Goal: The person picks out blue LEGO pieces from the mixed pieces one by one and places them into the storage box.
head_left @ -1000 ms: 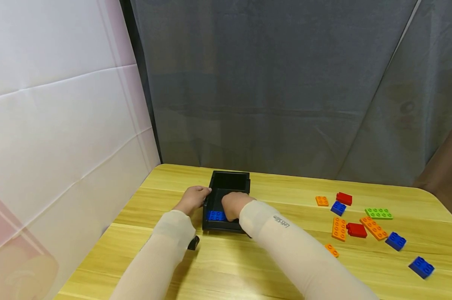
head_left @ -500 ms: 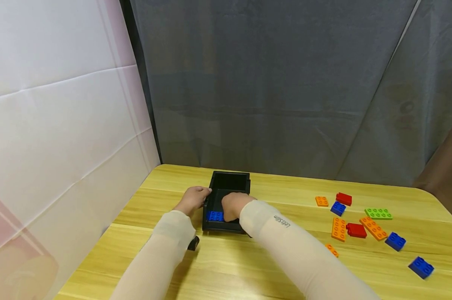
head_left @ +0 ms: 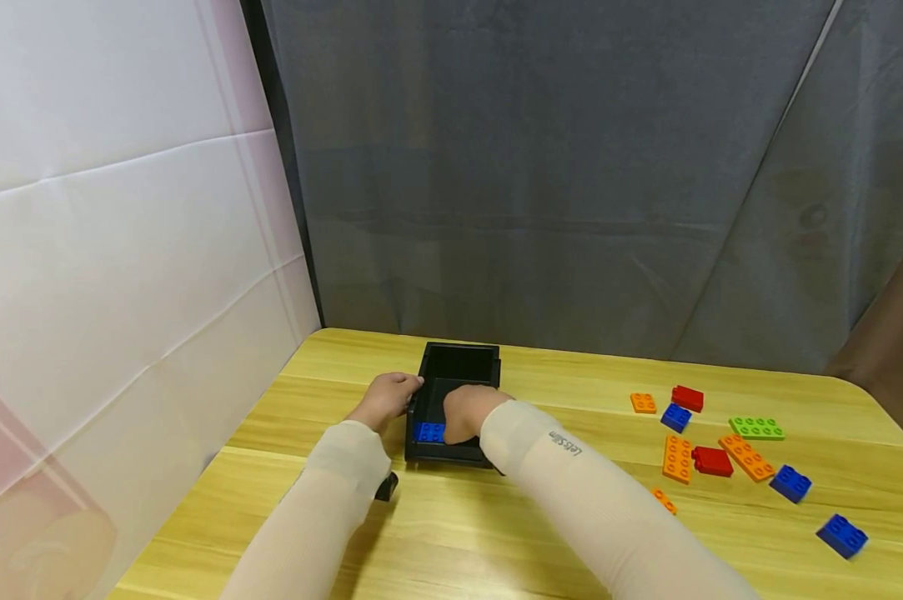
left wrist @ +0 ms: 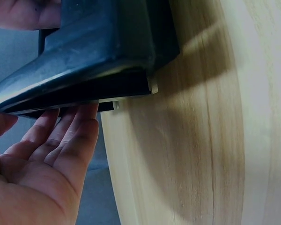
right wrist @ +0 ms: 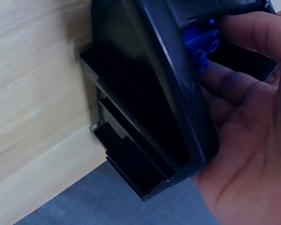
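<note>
A black plastic bin stands on the table in the head view. At its left rim is my left hand. The left wrist view shows that hand's thumb and fingers gripping the bin's side edge. My right hand reaches inside the bin. A blue toy brick lies at the bin's front end, partly covered by that hand. Seen from the right wrist, the thumb and fingers of the right hand pinch the studded blue brick behind the bin wall.
Loose bricks lie on the right of the wooden table: orange, red, green and blue ones. A dark curtain hangs behind the table, and a pale panel rises at left.
My right hand has shifted slightly inside the bin, and a little less of the blue brick shows beside it. The left hand and the bin look almost still.
</note>
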Tool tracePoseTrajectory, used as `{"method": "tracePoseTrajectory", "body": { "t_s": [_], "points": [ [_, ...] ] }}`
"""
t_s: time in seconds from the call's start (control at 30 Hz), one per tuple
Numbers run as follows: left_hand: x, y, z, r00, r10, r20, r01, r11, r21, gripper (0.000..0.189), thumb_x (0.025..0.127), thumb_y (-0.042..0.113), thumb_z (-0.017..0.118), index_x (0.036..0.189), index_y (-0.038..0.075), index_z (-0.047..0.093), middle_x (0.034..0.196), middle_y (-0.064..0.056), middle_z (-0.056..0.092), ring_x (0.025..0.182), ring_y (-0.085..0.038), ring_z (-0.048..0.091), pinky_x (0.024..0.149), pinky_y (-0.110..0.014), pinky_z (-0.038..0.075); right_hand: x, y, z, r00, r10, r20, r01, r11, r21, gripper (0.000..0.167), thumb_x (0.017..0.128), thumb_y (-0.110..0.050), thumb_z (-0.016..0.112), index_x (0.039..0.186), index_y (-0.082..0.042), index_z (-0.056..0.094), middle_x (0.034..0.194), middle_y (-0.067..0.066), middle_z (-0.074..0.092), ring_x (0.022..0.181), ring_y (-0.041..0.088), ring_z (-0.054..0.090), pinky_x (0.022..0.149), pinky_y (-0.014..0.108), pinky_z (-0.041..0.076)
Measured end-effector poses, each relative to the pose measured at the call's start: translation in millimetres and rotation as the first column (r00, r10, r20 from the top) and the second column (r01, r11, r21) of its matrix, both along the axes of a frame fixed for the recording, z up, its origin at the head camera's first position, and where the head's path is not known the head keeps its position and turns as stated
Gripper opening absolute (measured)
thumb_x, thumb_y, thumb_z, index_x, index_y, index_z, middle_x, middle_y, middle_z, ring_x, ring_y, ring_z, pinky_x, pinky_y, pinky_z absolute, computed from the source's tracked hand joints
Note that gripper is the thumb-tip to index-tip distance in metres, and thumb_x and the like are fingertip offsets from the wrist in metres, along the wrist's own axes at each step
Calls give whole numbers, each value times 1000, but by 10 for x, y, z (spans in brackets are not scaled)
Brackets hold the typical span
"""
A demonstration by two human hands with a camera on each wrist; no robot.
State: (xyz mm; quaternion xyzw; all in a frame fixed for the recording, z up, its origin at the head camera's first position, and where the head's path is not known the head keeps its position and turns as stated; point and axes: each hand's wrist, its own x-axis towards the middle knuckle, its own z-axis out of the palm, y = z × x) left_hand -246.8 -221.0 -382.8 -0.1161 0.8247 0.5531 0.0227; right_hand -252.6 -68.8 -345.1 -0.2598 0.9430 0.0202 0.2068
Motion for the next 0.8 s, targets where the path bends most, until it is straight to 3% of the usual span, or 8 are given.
{"method": "tracePoseTrajectory", "body": {
  "t_s": [0.33,0.57,0.8],
  "points": [
    [4,-4,4,1000,-4,13,4,1000,-3,33,101,21,49,111,-7,62,67,0,43,73,-16,47,70,-26,43,-8,0,-7,1000,21,-2,-21,1000,11,25,88,-31,65,105,-15,70,97,-3,64,81,16,55,77,33,48],
    [8,0,-7,1000,2,20,-2,1000,-3,33,101,21,49,112,-6,64,75,-3,48,83,-21,51,82,-33,48,2,15,7,1000,17,-1,-17,1000,1,27,87,-32,65,108,-15,70,101,-3,65,82,15,56,79,33,49],
    [21,-17,-9,1000,-13,-4,13,1000,8,30,100,22,51,106,-4,65,68,-2,44,72,-19,48,69,-28,42,6,26,4,1000,22,-11,-22,1000,-12,32,88,-34,66,113,-15,69,111,-1,67,89,15,60,87,36,50]
  ]
}}
